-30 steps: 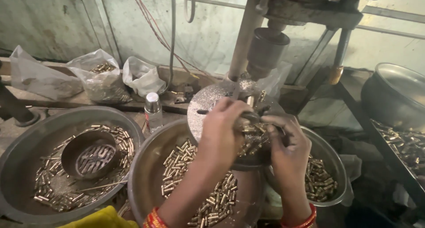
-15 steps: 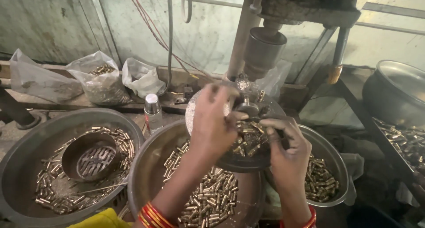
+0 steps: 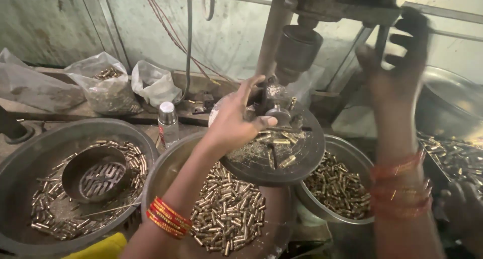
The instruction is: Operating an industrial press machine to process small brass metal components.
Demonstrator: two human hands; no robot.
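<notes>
At 9 o'clock stands a wide grey metal basin (image 3: 20, 198) with small brass tubes (image 3: 133, 158) and a round slotted metal strainer (image 3: 98, 177) in it. Near the centre, the left hand (image 3: 234, 122) rests on the round dark metal work plate (image 3: 302, 161), its fingers pinching a small part under the grey drill press spindle (image 3: 297, 48); what part exactly, I cannot tell. Below, at 6 o'clock, a steel bowl (image 3: 161, 168) holds many brass tubes. At 2 o'clock the right hand (image 3: 395, 70) is raised, blurred, fingers spread and holding nothing.

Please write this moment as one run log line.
left hand: at press table | right hand: raised, blurred | brass pieces: in bowl
</notes>
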